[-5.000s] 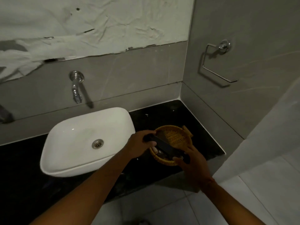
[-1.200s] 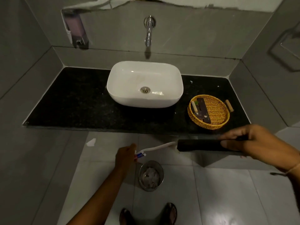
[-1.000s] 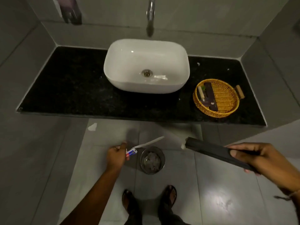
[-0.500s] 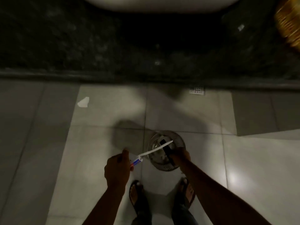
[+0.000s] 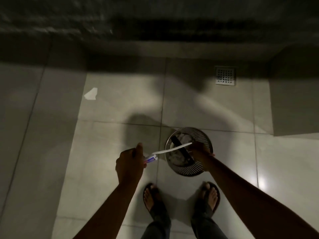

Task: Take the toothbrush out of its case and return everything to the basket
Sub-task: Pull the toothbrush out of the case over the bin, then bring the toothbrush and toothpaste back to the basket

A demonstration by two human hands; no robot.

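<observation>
I am looking straight down at the floor. My left hand (image 5: pixel 129 164) grips a white toothbrush (image 5: pixel 170 149) together with a small toothpaste tube (image 5: pixel 151 159); the brush points right, over a metal waste bin (image 5: pixel 205 137). The black toothbrush case (image 5: pixel 177 145) lies slanted inside the bin on crumpled paper. My right hand (image 5: pixel 200 152) is over the bin's right side, at the case's lower end; its fingers are hidden, so its hold is unclear. The wicker basket is out of view.
The dark counter's front edge (image 5: pixel 155 31) runs across the top. A square floor drain (image 5: pixel 225 75) sits at the upper right and a white paper scrap (image 5: pixel 90 94) at the left. My sandalled feet (image 5: pixel 151 199) stand just below the bin.
The view tilted down from the counter to the floor. My right hand carried the black case down into the waste bin. My left hand kept the toothbrush and tube.
</observation>
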